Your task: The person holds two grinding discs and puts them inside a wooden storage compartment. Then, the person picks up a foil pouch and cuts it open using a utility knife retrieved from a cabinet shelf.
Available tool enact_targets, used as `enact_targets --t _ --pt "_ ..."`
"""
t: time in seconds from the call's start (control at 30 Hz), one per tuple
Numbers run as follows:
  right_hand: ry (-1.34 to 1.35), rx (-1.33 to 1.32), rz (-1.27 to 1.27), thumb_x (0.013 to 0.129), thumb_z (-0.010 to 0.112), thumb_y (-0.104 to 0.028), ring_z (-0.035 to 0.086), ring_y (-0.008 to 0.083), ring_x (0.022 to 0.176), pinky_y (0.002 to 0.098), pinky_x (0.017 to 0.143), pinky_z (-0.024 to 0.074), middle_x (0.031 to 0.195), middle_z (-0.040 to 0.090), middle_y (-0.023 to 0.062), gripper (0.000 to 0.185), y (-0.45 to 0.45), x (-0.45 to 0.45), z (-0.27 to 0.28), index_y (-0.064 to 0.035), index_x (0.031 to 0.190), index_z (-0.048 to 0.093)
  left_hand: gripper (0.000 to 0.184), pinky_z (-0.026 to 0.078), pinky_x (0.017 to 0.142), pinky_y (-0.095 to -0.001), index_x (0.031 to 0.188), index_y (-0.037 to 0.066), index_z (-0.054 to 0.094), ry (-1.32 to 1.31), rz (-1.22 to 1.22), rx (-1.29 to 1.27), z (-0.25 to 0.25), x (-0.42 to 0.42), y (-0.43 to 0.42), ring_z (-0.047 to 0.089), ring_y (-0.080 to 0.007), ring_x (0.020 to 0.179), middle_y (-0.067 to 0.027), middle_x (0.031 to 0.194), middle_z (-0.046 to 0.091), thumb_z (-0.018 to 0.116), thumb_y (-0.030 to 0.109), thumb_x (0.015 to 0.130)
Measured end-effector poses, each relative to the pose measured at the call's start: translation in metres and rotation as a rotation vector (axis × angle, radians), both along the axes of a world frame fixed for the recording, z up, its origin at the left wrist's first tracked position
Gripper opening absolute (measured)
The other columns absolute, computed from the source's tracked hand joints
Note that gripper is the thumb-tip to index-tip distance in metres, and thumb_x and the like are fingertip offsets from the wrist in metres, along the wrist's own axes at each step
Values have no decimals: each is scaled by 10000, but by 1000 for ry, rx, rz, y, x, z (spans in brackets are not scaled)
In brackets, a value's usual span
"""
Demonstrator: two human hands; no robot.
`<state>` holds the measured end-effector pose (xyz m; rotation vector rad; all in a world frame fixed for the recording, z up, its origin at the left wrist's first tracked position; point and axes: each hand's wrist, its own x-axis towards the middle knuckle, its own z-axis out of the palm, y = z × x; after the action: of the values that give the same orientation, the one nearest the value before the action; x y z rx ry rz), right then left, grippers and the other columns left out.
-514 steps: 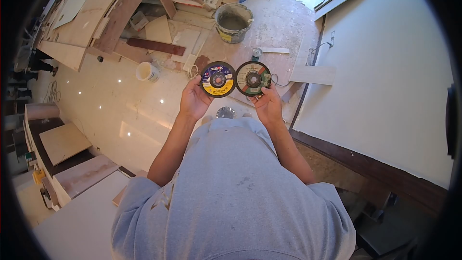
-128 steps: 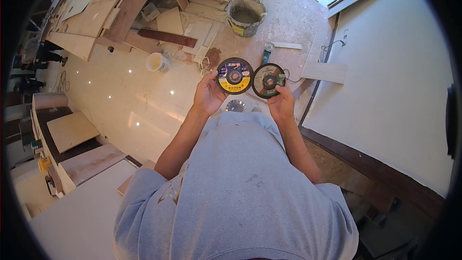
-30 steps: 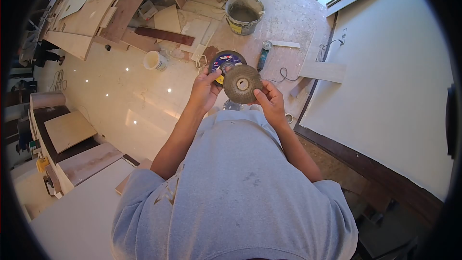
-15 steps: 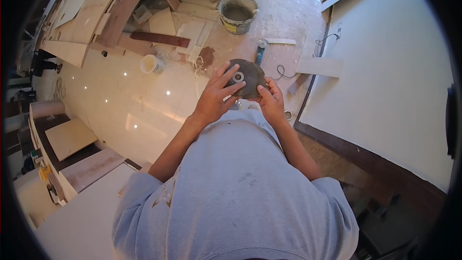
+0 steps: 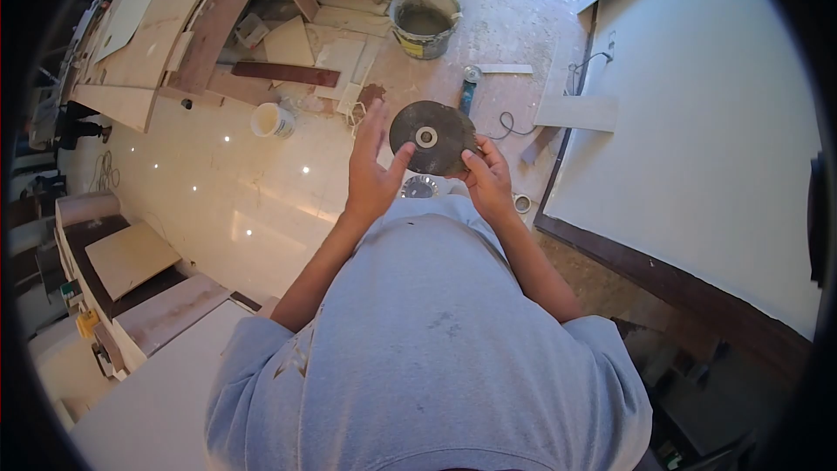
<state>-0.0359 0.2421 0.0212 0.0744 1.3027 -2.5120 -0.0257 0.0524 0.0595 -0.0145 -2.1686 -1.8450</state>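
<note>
A dark grey grinding disc with a pale ring round its centre hole faces up in front of me. My right hand pinches its right edge, with the rough rim of a second disc showing there; the rest of that one is hidden. My left hand is open at the left side, fingers stretched up and the thumb tip touching the lower left of the front disc. Just below the discs, a toothed metal blade shows near my feet. Beyond them lies a blue angle grinder on the floor.
A mortar bucket and a white bucket stand ahead. Boards lean at the upper left, near a person's dark-clothed legs. A long pale panel lies right, with a cable near it.
The discs went from side by side to stacked, printed faces out of sight. My left hand has since moved off the disc's face to its left edge, fingers straightened.
</note>
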Motion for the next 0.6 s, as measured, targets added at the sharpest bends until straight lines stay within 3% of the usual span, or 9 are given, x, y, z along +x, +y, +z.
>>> enact_targets --t 0.1,0.13,0.23,0.33,0.6 --pt "-1 5 -5 924 471 -42 634 196 918 353 757 568 1071 602 122 255 -1 0 5 23 1170 460 410 488 883 -294 1272 -36 501 -367 -200 491 -3 -6 -14 590 -161 1060 -114 1178 604 605 119 907" --pt "-3 -2 -6 924 469 -40 634 195 920 355 757 569 1071 602 122 255 -1 0 5 23 1171 460 370 518 752 -237 1248 -12 529 -438 -146 472 -4 -4 -16 634 -93 841 -51 972 672 589 149 921" --pt "7 28 -11 931 454 -37 626 191 932 366 768 554 1081 600 115 256 -2 -2 2 8 1183 460 321 516 717 -232 1194 1 565 -504 -153 471 -9 -4 -21 629 -75 805 -32 938 672 601 153 913" --pt "26 59 -11 934 446 -36 622 188 938 371 771 548 1084 601 108 254 -2 -3 -1 -1 1186 464 199 549 711 -262 1043 -16 603 -500 -113 533 -2 -3 -19 641 -104 751 -67 841 673 610 124 902" --pt "53 81 -14 930 456 -32 625 171 911 350 746 556 1062 606 101 255 -4 -4 -3 6 1181 467 164 556 718 -273 1006 -8 608 -523 -111 548 -5 -3 -24 644 -112 758 -65 847 670 592 128 915"
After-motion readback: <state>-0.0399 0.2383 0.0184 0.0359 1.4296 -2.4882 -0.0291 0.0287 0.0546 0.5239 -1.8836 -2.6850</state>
